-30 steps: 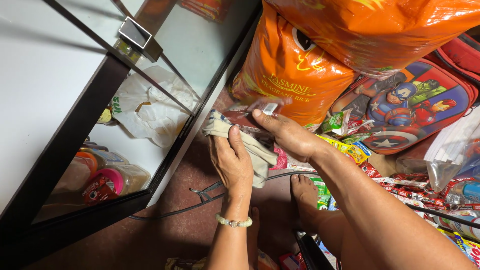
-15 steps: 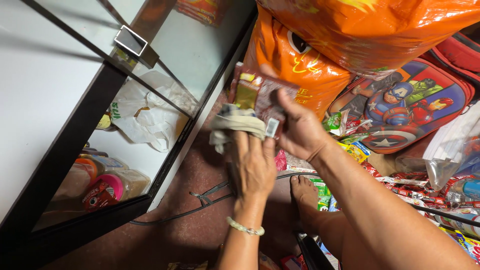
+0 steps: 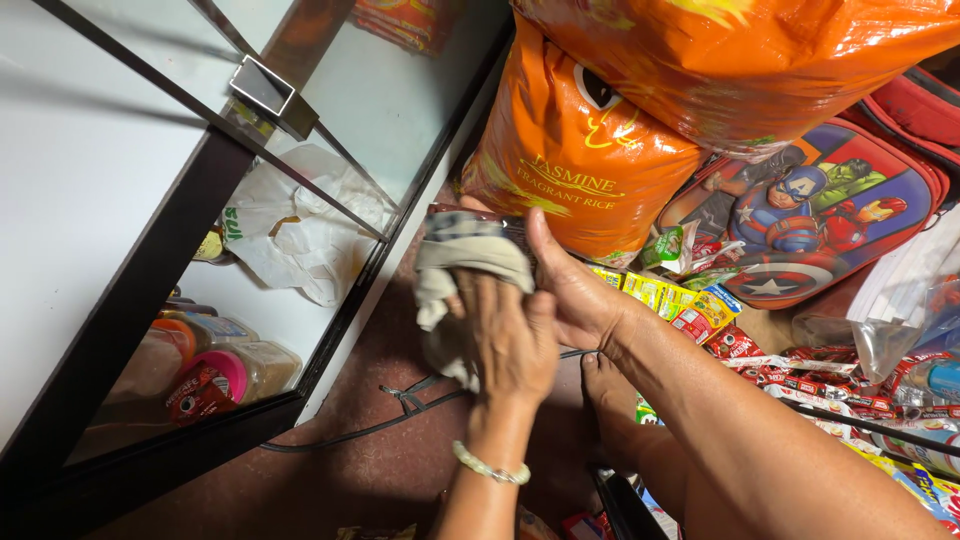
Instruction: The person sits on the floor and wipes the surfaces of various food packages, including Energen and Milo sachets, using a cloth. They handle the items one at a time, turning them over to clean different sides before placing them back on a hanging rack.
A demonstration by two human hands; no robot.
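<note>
Since half a second ago, both hands have drawn together and the grey cloth [image 3: 462, 262] now covers the small packet that showed then. Nearest, the left hand [image 3: 508, 335], a bead bracelet [image 3: 489, 466] at its wrist, presses the cloth with closed fingers. Touching it, the right hand [image 3: 575, 290] grips a dark packet edge [image 3: 470, 212] under the cloth, thumb up. Beyond stands an orange rice sack [image 3: 575, 165], with a glass cabinet [image 3: 300, 230] at left and a cartoon backpack [image 3: 800, 215] at right.
</note>
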